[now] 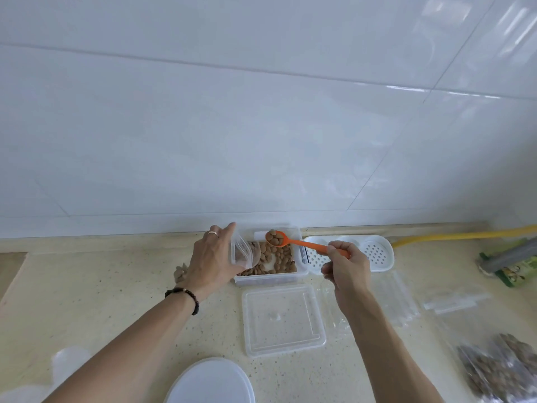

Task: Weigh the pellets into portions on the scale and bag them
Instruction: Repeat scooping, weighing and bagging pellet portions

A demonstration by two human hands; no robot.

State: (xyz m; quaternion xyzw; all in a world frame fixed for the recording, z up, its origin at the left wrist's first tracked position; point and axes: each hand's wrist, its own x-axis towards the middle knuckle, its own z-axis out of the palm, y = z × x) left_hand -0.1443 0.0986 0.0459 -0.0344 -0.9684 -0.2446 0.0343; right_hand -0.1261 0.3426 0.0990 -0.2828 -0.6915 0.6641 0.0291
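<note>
Your spoon carries pellets over the tub.
Right hand fingers grip its handle; left hand holds a clear bag, its mouth hard to see.

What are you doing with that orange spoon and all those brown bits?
A person is scooping pellets into a little bag. The right hand holds an orange spoon heaped with pellets above a clear tub that has more pellets in it. The left hand holds a small clear bag at the tub's edge. The tub's lid lies on the counter in front, and filled bags sit at the right.
</note>
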